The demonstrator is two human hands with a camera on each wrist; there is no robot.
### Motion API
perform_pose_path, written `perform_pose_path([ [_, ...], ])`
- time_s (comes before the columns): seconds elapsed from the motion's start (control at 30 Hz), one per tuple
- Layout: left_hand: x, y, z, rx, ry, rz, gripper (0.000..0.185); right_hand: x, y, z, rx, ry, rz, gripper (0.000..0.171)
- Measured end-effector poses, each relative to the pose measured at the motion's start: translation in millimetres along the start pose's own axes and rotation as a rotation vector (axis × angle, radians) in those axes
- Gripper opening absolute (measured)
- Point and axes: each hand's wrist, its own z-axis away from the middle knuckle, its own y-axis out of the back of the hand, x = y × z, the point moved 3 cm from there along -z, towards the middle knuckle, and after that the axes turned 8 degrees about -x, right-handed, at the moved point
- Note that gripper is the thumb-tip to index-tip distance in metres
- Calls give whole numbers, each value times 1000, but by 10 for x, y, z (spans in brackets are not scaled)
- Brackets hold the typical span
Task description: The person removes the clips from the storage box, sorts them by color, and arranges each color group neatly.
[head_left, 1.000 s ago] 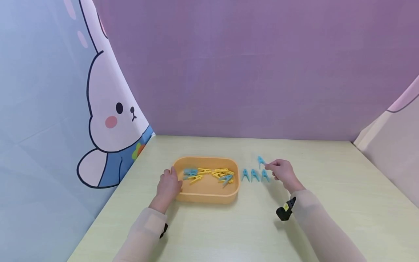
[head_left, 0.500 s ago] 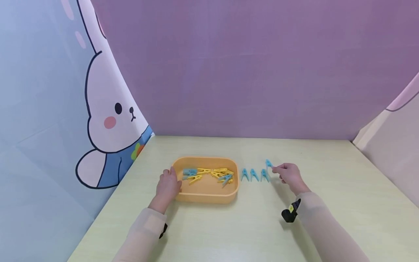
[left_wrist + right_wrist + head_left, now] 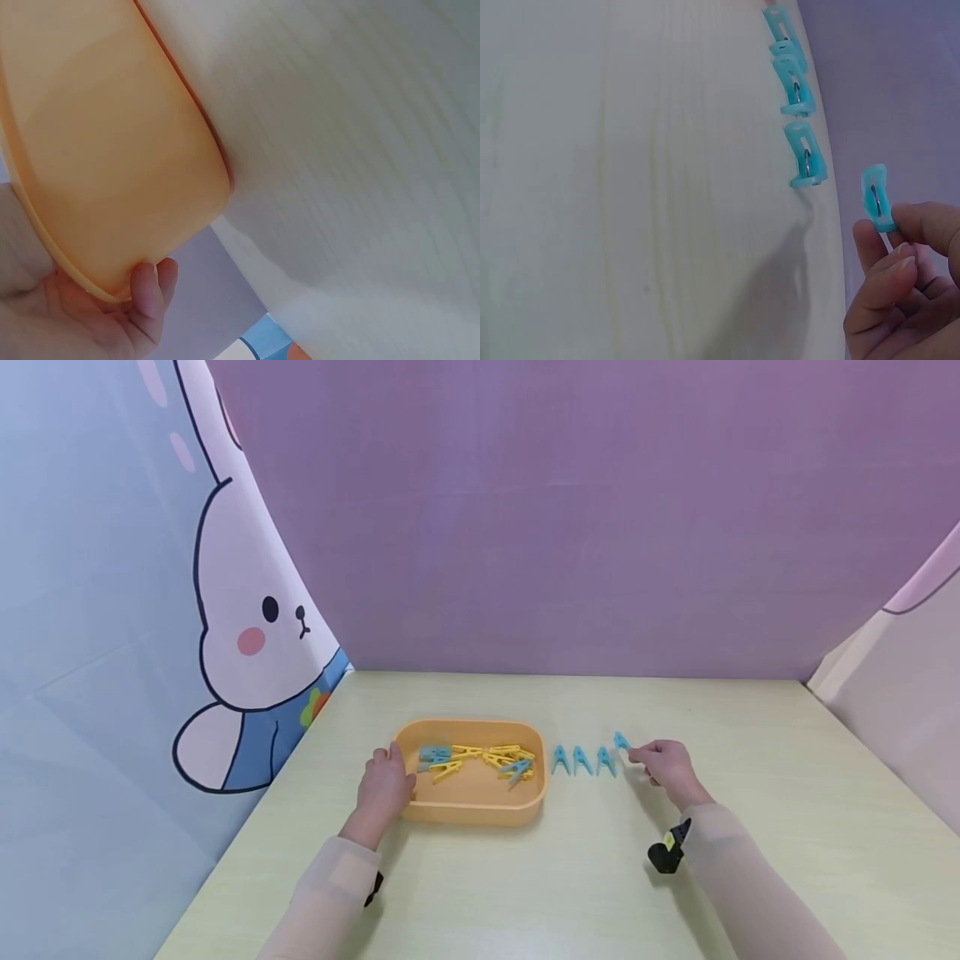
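My left hand [image 3: 386, 785] grips the left end of an orange plastic basket [image 3: 472, 814], fingers and thumb over its rim; the left wrist view shows the fingertips [image 3: 146, 289] curled against the basket wall. Inside lie several yellow clothespins [image 3: 448, 770] and a few blue ones. Between thumb and fingers my right hand [image 3: 667, 767] pinches a blue clothespin [image 3: 877, 196], raised above the table in the right wrist view. Three blue clothespins, the nearest to that hand being the right one [image 3: 606, 762], stand in a row right of the basket.
A pale wood-grain table [image 3: 480, 893] lies under everything. Behind it hangs a purple backdrop [image 3: 570, 527], and a rabbit-print cloth [image 3: 247, 610] covers the left side. Black wrist cameras [image 3: 667, 852] sit below the sleeves.
My right hand has carried the pinched blue clothespin to the right and slightly nearer to me, past the row's right end. The left hand stays on the basket.
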Motion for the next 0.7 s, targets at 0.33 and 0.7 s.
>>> perform_pose_path([
  [0.33,1,4,8,6,-1,5,64,69,20,1,-12,-40,22,25],
  [0.7,-4,2,7,4,3,27,64,154,23,-21,-18,-74,39,26],
])
